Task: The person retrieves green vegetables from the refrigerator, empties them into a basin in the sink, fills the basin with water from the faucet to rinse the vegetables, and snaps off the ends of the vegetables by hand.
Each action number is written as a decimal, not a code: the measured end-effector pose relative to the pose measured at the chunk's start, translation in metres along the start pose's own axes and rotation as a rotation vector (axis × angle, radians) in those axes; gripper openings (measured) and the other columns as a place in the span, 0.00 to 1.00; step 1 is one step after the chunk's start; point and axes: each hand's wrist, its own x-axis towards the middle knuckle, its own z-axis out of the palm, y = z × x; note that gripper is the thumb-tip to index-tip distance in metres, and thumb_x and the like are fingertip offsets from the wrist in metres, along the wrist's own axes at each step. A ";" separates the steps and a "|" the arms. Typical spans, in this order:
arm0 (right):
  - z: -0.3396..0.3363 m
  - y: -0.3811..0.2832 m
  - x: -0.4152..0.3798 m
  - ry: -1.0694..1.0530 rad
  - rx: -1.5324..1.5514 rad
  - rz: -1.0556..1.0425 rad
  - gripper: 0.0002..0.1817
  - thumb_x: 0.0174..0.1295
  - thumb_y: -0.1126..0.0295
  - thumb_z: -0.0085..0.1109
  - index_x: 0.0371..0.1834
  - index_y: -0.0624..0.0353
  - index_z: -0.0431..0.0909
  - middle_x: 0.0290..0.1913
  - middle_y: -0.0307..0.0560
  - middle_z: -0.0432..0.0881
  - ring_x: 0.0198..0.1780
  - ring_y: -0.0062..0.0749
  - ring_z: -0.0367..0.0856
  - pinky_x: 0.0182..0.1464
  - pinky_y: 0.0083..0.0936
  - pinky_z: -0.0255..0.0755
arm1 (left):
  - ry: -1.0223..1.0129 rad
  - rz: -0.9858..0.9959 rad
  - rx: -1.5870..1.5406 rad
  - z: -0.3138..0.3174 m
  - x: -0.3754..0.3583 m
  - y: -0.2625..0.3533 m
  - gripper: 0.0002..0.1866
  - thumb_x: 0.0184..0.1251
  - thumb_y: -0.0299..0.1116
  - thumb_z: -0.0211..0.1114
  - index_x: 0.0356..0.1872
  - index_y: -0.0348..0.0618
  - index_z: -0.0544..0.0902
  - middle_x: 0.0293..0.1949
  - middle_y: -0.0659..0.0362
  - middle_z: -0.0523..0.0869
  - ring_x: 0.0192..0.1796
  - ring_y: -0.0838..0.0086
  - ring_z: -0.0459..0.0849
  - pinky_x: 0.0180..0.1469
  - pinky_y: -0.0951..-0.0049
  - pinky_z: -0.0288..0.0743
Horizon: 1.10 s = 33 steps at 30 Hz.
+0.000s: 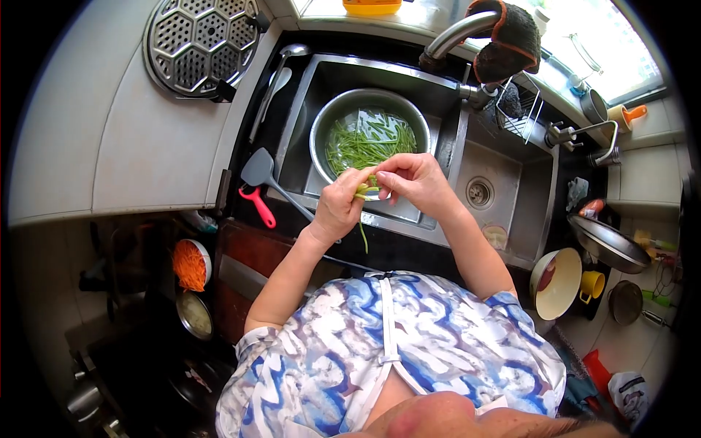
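Note:
My left hand [342, 204] is closed around a few thin green vegetable stems [362, 191], one of which dangles below the fist. Fingers pinched, my right hand [418, 184] meets the left at the stems' upper ends; its fingertips partly hide what they grip. Both hands are over the near rim of a round metal basin [319, 117]. Inside the basin, many cut green stem pieces [372, 142] lie in water. The basin stands in the left bowl of a steel sink [303, 95].
Left of the sink lie a ladle [294, 50], a grey spatula [258, 168] and a red-handled peeler [257, 206]. A faucet [460, 33] with a dark cloth [504, 44] overhangs the back. Shredded carrot [190, 266] fills a bowl at lower left; a cream bowl [558, 285] stands at right.

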 end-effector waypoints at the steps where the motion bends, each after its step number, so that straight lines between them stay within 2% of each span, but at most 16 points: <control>1: 0.000 -0.002 0.000 0.003 -0.037 0.020 0.07 0.64 0.75 0.58 0.39 0.69 0.81 0.28 0.42 0.83 0.27 0.19 0.82 0.27 0.15 0.78 | -0.011 0.005 0.031 0.000 0.000 -0.001 0.23 0.54 0.15 0.55 0.54 0.38 0.76 0.37 0.47 0.81 0.39 0.53 0.82 0.41 0.65 0.78; 5: -0.001 -0.002 0.000 0.015 -0.171 0.082 0.07 0.64 0.74 0.58 0.36 0.68 0.79 0.25 0.40 0.80 0.25 0.18 0.81 0.23 0.13 0.73 | -0.009 0.019 0.085 0.004 -0.002 -0.003 0.23 0.53 0.15 0.56 0.54 0.37 0.76 0.37 0.47 0.81 0.38 0.53 0.82 0.41 0.64 0.78; 9: 0.003 -0.004 -0.002 0.028 -0.157 0.107 0.07 0.63 0.72 0.58 0.35 0.67 0.78 0.24 0.39 0.79 0.23 0.16 0.78 0.20 0.12 0.69 | 0.008 0.023 0.097 0.011 -0.005 -0.003 0.24 0.52 0.15 0.57 0.54 0.36 0.75 0.38 0.47 0.82 0.40 0.53 0.83 0.41 0.64 0.79; 11: 0.005 0.000 -0.002 -0.001 0.132 0.163 0.07 0.62 0.72 0.57 0.33 0.66 0.78 0.23 0.39 0.79 0.22 0.16 0.77 0.21 0.13 0.69 | 0.141 0.107 0.087 0.019 -0.006 -0.005 0.18 0.60 0.17 0.55 0.53 0.34 0.75 0.41 0.48 0.83 0.38 0.60 0.86 0.36 0.70 0.80; 12: 0.004 0.005 -0.002 -0.001 0.133 0.162 0.07 0.62 0.72 0.57 0.33 0.66 0.78 0.23 0.39 0.79 0.22 0.16 0.77 0.21 0.13 0.69 | 0.140 0.108 0.087 0.021 -0.006 -0.002 0.18 0.60 0.17 0.55 0.53 0.34 0.75 0.41 0.48 0.83 0.38 0.60 0.86 0.36 0.70 0.80; 14: 0.000 0.018 -0.002 0.185 0.225 0.134 0.06 0.63 0.71 0.57 0.34 0.63 0.78 0.25 0.38 0.78 0.19 0.15 0.74 0.18 0.12 0.66 | 0.241 -0.296 -0.338 0.023 -0.008 0.006 0.12 0.70 0.23 0.50 0.51 0.34 0.75 0.42 0.51 0.84 0.35 0.70 0.87 0.31 0.78 0.79; 15: -0.007 0.018 -0.005 0.251 0.213 0.156 0.06 0.63 0.71 0.58 0.33 0.62 0.78 0.26 0.38 0.79 0.19 0.15 0.74 0.18 0.11 0.66 | 0.326 -0.336 -0.419 0.018 -0.001 0.009 0.14 0.77 0.33 0.43 0.49 0.35 0.74 0.42 0.53 0.83 0.32 0.78 0.85 0.26 0.84 0.77; 16: -0.017 0.018 -0.010 0.301 0.203 0.164 0.06 0.63 0.70 0.58 0.34 0.62 0.77 0.26 0.38 0.79 0.20 0.15 0.74 0.18 0.11 0.66 | 0.449 -0.386 -0.496 0.007 0.003 0.006 0.15 0.78 0.36 0.42 0.48 0.36 0.73 0.45 0.50 0.83 0.31 0.77 0.85 0.26 0.85 0.77; 18: -0.043 0.021 -0.026 0.415 0.133 0.113 0.08 0.64 0.68 0.58 0.35 0.63 0.78 0.27 0.39 0.79 0.22 0.16 0.75 0.21 0.13 0.68 | 0.711 -0.433 -0.650 -0.019 0.007 -0.015 0.15 0.78 0.39 0.43 0.50 0.38 0.73 0.46 0.50 0.82 0.35 0.77 0.84 0.27 0.86 0.77; 20: -0.074 0.025 -0.045 0.561 0.134 0.045 0.08 0.64 0.68 0.58 0.36 0.63 0.78 0.28 0.40 0.79 0.22 0.16 0.75 0.21 0.13 0.68 | 0.937 -0.545 -0.872 -0.051 0.002 -0.038 0.14 0.77 0.40 0.45 0.52 0.45 0.74 0.49 0.55 0.82 0.41 0.78 0.83 0.32 0.86 0.78; 22: -0.105 0.029 -0.065 0.625 0.169 -0.052 0.08 0.64 0.69 0.57 0.36 0.64 0.78 0.28 0.40 0.79 0.23 0.17 0.76 0.23 0.12 0.69 | 1.061 -0.612 -0.927 -0.073 0.003 -0.043 0.15 0.77 0.41 0.45 0.53 0.46 0.74 0.46 0.56 0.82 0.40 0.78 0.82 0.32 0.86 0.75; 23: -0.115 0.030 -0.073 0.624 0.157 -0.082 0.08 0.65 0.70 0.56 0.35 0.64 0.78 0.31 0.43 0.80 0.24 0.17 0.77 0.24 0.13 0.70 | 1.063 -0.612 -0.925 -0.076 0.000 -0.048 0.15 0.77 0.41 0.45 0.53 0.46 0.74 0.46 0.56 0.82 0.40 0.78 0.82 0.32 0.86 0.75; 25: -0.115 0.026 -0.076 0.626 0.147 -0.109 0.07 0.65 0.71 0.54 0.35 0.64 0.78 0.33 0.46 0.82 0.26 0.18 0.78 0.25 0.13 0.71 | 0.728 -0.630 -1.071 -0.076 -0.002 -0.050 0.15 0.77 0.42 0.46 0.55 0.48 0.73 0.42 0.59 0.82 0.37 0.80 0.79 0.31 0.85 0.72; 28: -0.100 0.022 -0.066 0.395 0.296 -0.110 0.06 0.65 0.73 0.53 0.32 0.63 0.77 0.42 0.59 0.84 0.31 0.23 0.83 0.28 0.15 0.77 | 0.472 -0.725 -1.085 -0.039 0.004 -0.038 0.15 0.75 0.39 0.52 0.52 0.42 0.78 0.34 0.64 0.82 0.27 0.87 0.75 0.21 0.89 0.64; 31: -0.081 0.032 -0.047 0.263 0.458 0.018 0.05 0.63 0.73 0.55 0.31 0.62 0.75 0.39 0.59 0.84 0.30 0.25 0.84 0.26 0.15 0.77 | 0.256 -0.709 -1.008 -0.011 0.009 -0.016 0.15 0.74 0.37 0.53 0.50 0.36 0.79 0.31 0.63 0.83 0.22 0.91 0.72 0.14 0.92 0.56; 33: -0.064 0.029 -0.037 0.194 0.512 0.110 0.05 0.62 0.72 0.57 0.31 0.62 0.75 0.35 0.54 0.84 0.28 0.25 0.84 0.26 0.15 0.77 | 0.067 -0.695 -0.984 -0.005 0.005 -0.006 0.15 0.75 0.36 0.52 0.51 0.35 0.78 0.32 0.62 0.83 0.23 0.89 0.74 0.17 0.91 0.59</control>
